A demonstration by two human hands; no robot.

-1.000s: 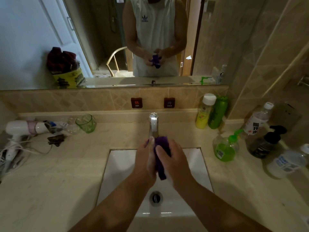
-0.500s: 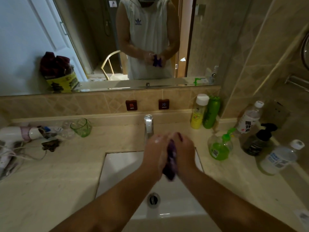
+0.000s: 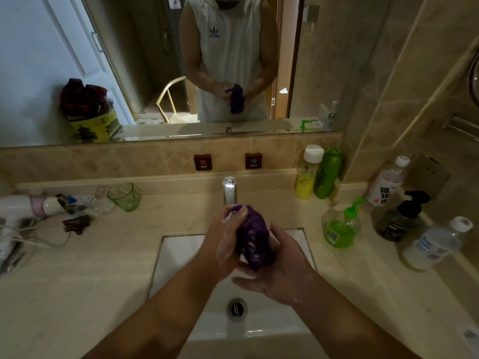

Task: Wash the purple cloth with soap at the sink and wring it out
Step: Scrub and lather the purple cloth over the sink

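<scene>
At the left of the frame a hairdryer (image 3: 18, 207) lay on the counter (image 3: 77, 268), with a green cup (image 3: 126, 196) further in. In the middle, above the white sink (image 3: 178, 255) and just in front of the tap (image 3: 229, 190), the purple cloth (image 3: 252, 237) was bunched between both hands, flecked with white lather.

The step in hand looked like the soapy scrub. To do it well, the cloth would be best kept low over the basin so suds drop in and not on the counter, and the folds turned so fresh faces rub together before any rinse or wringing.

The left hand (image 3: 224, 239) came in from the lower left, forearm angled up toward the tap, its fingers curled over the cloth's top and near side, gripping it, with foam on the knuckles. The right hand (image 3: 278, 270) sat lower and to the right, palm turned up under the cloth, cradling it; its fingers were mostly hidden beneath the cloth, though the thumb side pressed against it.

To the right stood a green soap pump (image 3: 342, 226), near the sink's corner.
</scene>
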